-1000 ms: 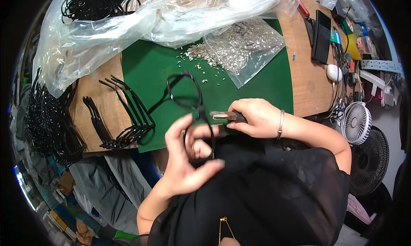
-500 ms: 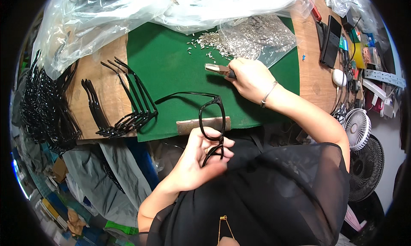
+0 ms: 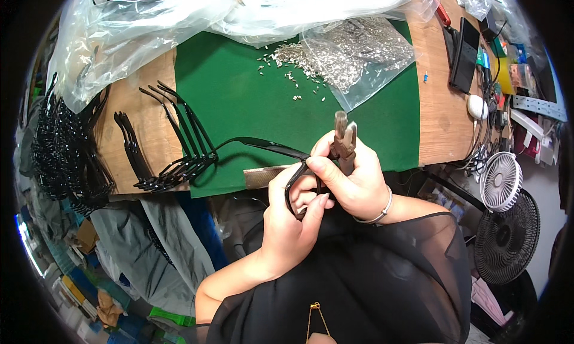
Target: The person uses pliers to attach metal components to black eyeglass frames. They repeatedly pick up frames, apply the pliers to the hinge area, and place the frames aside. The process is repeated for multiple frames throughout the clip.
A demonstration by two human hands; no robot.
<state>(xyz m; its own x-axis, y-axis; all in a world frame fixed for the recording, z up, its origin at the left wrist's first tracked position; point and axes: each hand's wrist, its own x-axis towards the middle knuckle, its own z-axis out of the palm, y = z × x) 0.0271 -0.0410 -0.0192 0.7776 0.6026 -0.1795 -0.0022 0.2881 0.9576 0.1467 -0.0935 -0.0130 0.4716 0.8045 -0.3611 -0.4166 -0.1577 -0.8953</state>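
My left hand (image 3: 284, 233) is closed around the rim of a black eyeglass frame (image 3: 272, 145), low at the table's front edge. One long temple of the frame reaches out to the left over the green mat (image 3: 239, 93). In my right hand (image 3: 365, 185) is a pair of pliers (image 3: 345, 142), its jaws apart and pointing away from me. The right thumb and fingers also touch the frame's corner, where temple and rim meet. Whether a small part is pinched there is hidden. Beyond the hands lie small silvery metal pieces (image 3: 291, 55), spilling from a clear plastic bag (image 3: 373, 84).
Several black eyeglass frames (image 3: 179, 167) stand stacked left of the mat, beside a big bundle of black frames (image 3: 66, 146). Clear plastic sheeting (image 3: 155, 30) covers the back. A phone (image 3: 464, 55), cables and a white fan (image 3: 500, 181) are at the right.
My right hand has come back from the metal pieces to the frame, and the pliers have turned from pointing left to pointing away. The frame has turned in my left hand, whose fingers have closed.
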